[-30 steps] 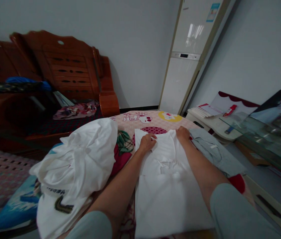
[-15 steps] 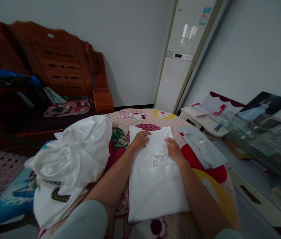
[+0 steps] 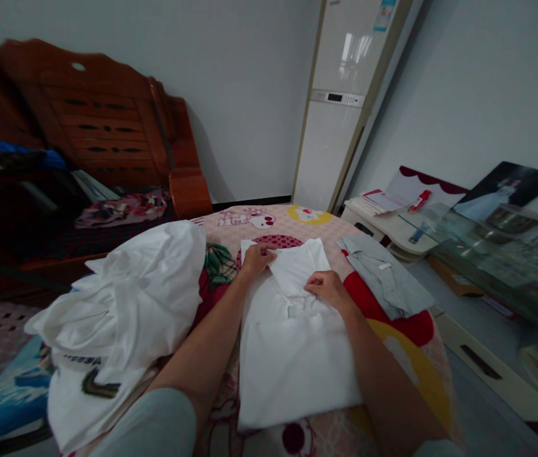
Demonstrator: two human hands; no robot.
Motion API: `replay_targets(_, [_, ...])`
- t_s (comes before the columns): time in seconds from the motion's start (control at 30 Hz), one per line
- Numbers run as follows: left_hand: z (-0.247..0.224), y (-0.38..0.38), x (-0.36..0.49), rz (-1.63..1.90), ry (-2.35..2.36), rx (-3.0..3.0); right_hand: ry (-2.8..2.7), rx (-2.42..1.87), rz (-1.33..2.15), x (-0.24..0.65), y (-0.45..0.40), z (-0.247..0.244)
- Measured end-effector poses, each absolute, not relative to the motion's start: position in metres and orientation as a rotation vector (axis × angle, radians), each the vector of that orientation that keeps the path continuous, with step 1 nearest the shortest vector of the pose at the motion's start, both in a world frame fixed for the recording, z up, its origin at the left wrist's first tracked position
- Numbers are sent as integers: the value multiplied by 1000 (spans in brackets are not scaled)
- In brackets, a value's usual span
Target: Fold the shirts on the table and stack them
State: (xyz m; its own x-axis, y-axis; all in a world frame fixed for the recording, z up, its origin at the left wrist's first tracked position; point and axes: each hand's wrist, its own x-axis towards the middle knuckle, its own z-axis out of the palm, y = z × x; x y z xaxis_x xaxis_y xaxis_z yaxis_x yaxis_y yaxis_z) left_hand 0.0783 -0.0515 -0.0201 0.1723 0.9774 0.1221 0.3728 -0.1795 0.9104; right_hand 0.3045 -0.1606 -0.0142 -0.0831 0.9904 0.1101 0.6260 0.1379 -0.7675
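Observation:
A white shirt [image 3: 297, 368] lies folded lengthwise on the round table, its collar area in the middle. At its upper left edge my left hand [image 3: 258, 259] pinches the white cloth between thumb and fingers. My right hand [image 3: 329, 289] is over the shirt's right side near the collar, fingertips drawn together at the fabric. Whether the right fingertips grip any cloth is too small to tell. To the left is a rumpled heap of white clothing [image 3: 149, 285] with a dark print. A folded grey garment [image 3: 387, 276] lies at the right.
A patterned cloth [image 3: 235, 220] covers the table. Green checked fabric [image 3: 220, 263] lies beside the white heap. Behind are a wooden sofa [image 3: 101, 120] and a tall white cabinet unit [image 3: 330, 139]. A glass shelf [image 3: 488, 254] stands at the right.
My right hand has moved left and down toward the collar, its fingers drawing together. My left hand's fingers have closed at the upper left edge. The view has shifted slightly.

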Motion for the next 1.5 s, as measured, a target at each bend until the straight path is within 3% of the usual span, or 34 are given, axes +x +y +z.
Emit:
replay_targets(0.33, [-16, -56, 78, 900, 1555, 2018, -1871, -1588, 860, 301, -167, -7])
replay_targets(0.57, [-17, -56, 79, 884, 1569, 2079, -2063, -1707, 656, 288, -172, 6])
replay_targets(0.83, [-18, -56, 77, 881, 1585, 2104, -1547, -1371, 1057, 296, -167, 0])
replay_targets(1.0, [-12, -54, 78, 964, 1540, 2148, -1712, -1336, 1135, 284, -173, 10])
replay_targets(1.27, [-9, -68, 86, 637, 1048, 2273, -2226, -1609, 597, 256, -185, 22])
replay_targets(1.5, [-19, -67, 88, 664, 1044, 2406, -2184, -1462, 976, 265, -181, 18])
